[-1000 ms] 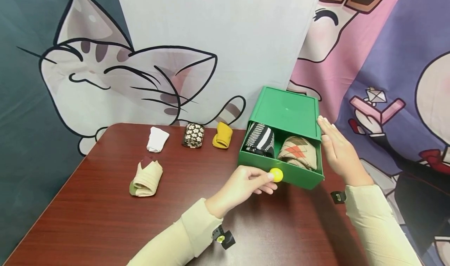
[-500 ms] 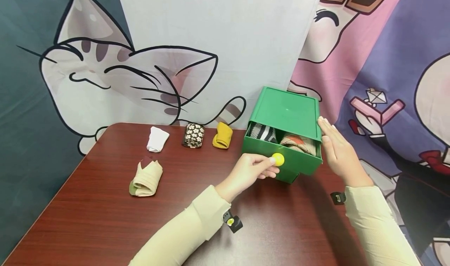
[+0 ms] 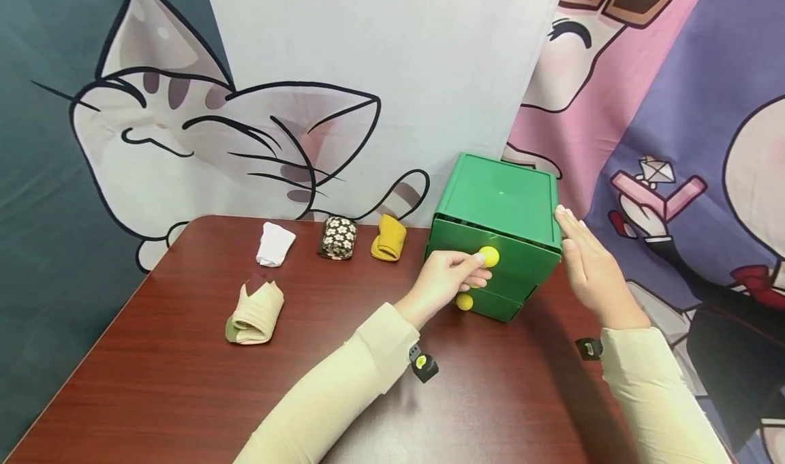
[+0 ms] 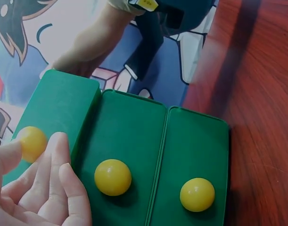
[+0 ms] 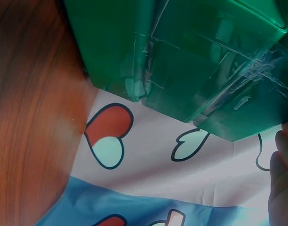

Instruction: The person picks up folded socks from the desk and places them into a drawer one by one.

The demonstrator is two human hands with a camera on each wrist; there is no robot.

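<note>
A green drawer cabinet (image 3: 503, 195) stands toward the back right of the table in the head view. My left hand (image 3: 443, 274) pinches the round yellow knob (image 3: 490, 256) of its top drawer (image 3: 521, 263). That drawer is almost fully in, and a thin dark gap shows below the cabinet's top. In the left wrist view it juts out past the two lower drawers, whose yellow knobs (image 4: 112, 177) are untouched. With fingers straight, my right hand (image 3: 596, 273) rests against the cabinet's right side. The socks inside the top drawer are hidden now.
Rolled socks lie on the brown table (image 3: 184, 389): a white one (image 3: 274, 244), a black floral one (image 3: 338, 237), a mustard one (image 3: 389, 238) and a cream one (image 3: 256, 313). A printed cloth (image 3: 429, 55) hangs behind the table.
My left hand has pushed the top drawer inward, away from me, and the two rolled socks in it have gone out of sight. My right hand has stayed against the cabinet's side.
</note>
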